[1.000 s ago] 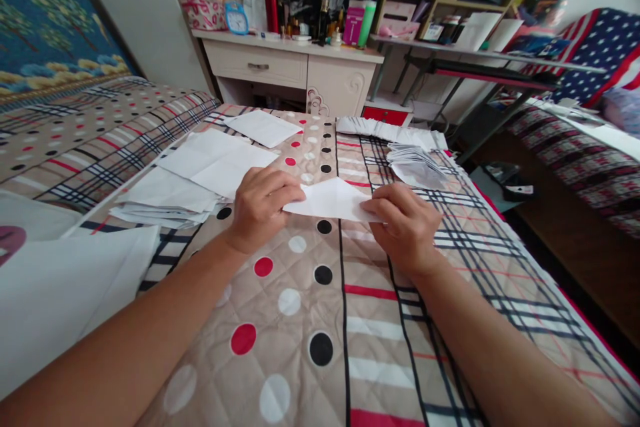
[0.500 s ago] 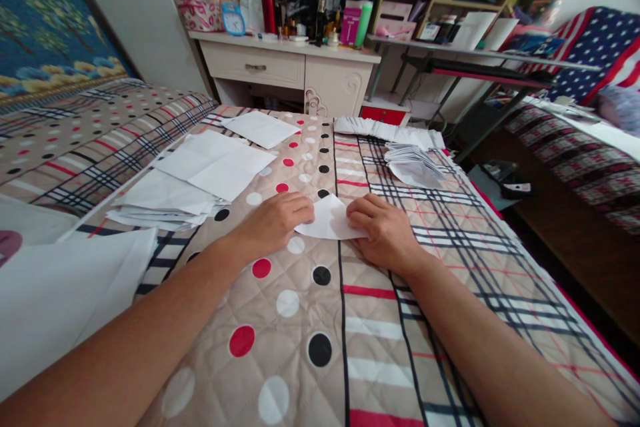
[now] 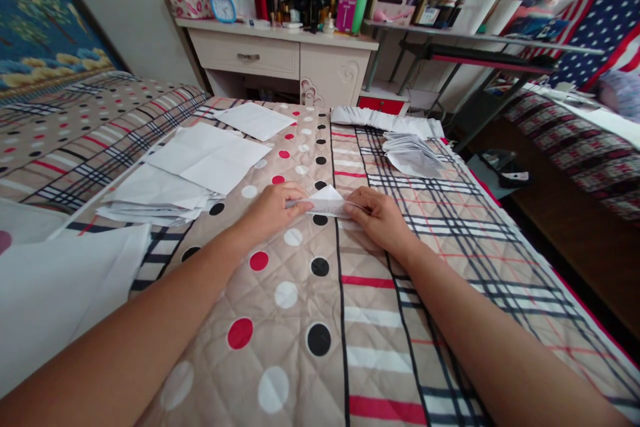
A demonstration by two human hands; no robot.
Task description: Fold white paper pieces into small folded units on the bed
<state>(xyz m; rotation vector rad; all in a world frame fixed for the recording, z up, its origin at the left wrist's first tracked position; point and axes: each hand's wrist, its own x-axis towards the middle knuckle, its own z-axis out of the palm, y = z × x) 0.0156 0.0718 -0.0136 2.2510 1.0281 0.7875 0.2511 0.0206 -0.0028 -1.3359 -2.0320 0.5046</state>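
Observation:
Between my two hands is a small folded sheet of white paper (image 3: 327,200), its peak pointing away from me and a folded strip along its near edge. My left hand (image 3: 277,207) pinches the left end, thumb on the near side. The right end is gripped by my right hand (image 3: 377,213), with thumb and fingers closed on it. Left of my hands lies a stack of white paper sheets (image 3: 155,193), with looser sheets (image 3: 215,157) on top. Beyond my right hand sit a fanned bundle of folded papers (image 3: 413,155) and a long row of folded papers (image 3: 385,121).
A quilted bedspread (image 3: 280,353) with dots and plaid lies under everything. Another white sheet (image 3: 255,121) rests toward the far edge, and a large white sheet (image 3: 65,293) is by my left forearm. Behind stands a white dresser (image 3: 250,57) crowded with bottles, beside a metal-legged desk (image 3: 490,40).
The near edge of the paper, flatter before, is now folded up into a narrow strip. Both hands have shifted their grip at its ends. The view has tilted down slightly.

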